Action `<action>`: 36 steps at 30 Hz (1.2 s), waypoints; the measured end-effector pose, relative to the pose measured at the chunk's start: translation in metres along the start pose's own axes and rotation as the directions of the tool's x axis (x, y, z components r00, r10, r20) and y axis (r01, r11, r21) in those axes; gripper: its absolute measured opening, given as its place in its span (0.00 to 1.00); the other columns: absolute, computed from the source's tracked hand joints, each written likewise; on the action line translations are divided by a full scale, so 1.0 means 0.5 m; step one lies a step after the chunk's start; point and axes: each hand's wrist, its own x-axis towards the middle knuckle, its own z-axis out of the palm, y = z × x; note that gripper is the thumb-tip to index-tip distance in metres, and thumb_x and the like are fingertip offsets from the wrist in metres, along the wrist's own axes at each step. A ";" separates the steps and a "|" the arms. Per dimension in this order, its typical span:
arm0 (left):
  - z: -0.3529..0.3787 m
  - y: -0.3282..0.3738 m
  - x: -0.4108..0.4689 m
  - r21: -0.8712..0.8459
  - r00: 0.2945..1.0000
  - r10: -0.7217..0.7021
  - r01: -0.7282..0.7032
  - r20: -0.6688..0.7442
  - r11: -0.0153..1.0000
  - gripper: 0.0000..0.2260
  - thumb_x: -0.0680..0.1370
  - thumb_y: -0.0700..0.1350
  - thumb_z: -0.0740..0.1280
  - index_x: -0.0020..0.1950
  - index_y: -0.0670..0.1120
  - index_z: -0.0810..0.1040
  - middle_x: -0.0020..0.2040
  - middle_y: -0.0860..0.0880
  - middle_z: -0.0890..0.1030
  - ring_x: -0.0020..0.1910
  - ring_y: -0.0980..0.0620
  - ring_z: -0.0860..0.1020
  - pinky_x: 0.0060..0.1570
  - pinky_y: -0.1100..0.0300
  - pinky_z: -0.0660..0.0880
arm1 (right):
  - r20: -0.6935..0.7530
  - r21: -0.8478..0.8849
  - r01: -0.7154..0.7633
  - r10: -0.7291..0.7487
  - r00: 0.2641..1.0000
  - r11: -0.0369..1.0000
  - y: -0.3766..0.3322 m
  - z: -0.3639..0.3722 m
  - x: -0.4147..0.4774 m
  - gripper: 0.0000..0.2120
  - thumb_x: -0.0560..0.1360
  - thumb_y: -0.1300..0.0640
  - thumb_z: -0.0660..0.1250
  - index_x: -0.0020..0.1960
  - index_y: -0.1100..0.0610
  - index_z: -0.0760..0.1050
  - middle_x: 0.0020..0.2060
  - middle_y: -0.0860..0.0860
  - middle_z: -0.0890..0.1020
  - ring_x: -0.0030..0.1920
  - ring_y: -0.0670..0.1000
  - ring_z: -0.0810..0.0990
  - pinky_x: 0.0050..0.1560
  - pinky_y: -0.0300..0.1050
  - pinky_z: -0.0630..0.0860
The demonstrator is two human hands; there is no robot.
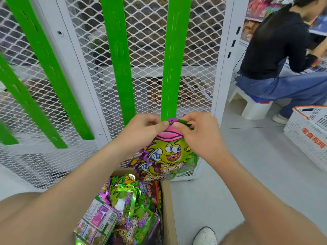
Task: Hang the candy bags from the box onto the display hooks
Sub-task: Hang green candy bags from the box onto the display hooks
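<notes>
A candy bag (168, 156) printed with a green cartoon face and a pink cap hangs upright in front of the mesh rack. My left hand (143, 128) pinches its top edge from the left. My right hand (196, 129) pinches the top from the right, at a small green tab. The bag's top sits right at the bottom end of a green hanging strip (175, 59). Below, an open cardboard box (167, 209) holds several more of the same bags (123, 209).
Other green strips (118, 59) (40, 68) hang on the white mesh rack (148, 41). A person in black sits on a white stool (253, 103) at the right. A white crate (311, 137) with orange trim lies on the floor there. My white shoe (205, 236) is beside the box.
</notes>
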 end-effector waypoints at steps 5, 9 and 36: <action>-0.011 -0.008 -0.012 -0.011 0.998 0.009 -0.008 0.063 1.000 0.16 0.84 0.56 0.68 0.47 0.44 0.84 0.45 0.35 0.83 0.40 0.50 0.78 0.48 0.42 0.78 | 0.007 -0.022 -0.009 0.009 1.000 1.000 -0.006 0.006 -0.004 0.07 0.75 0.46 0.78 0.44 0.45 0.81 0.38 0.44 0.86 0.41 0.44 0.85 0.49 0.50 0.83; -0.002 -0.020 -0.015 0.027 0.999 -0.010 0.008 0.048 1.000 0.10 0.85 0.48 0.67 0.49 0.47 0.85 0.42 0.46 0.86 0.42 0.50 0.82 0.51 0.47 0.79 | 0.090 -0.057 -0.073 0.077 0.993 0.996 0.002 0.011 -0.003 0.11 0.73 0.44 0.79 0.41 0.46 0.79 0.38 0.45 0.85 0.41 0.46 0.85 0.46 0.50 0.83; -0.013 0.004 -0.021 -0.257 0.966 -0.214 0.245 0.143 0.935 0.16 0.78 0.58 0.71 0.56 0.47 0.83 0.54 0.47 0.84 0.58 0.44 0.80 0.70 0.43 0.73 | 0.229 0.175 0.018 -0.059 0.972 0.984 0.007 -0.001 -0.039 0.06 0.80 0.53 0.73 0.55 0.45 0.81 0.43 0.47 0.88 0.46 0.49 0.87 0.55 0.60 0.82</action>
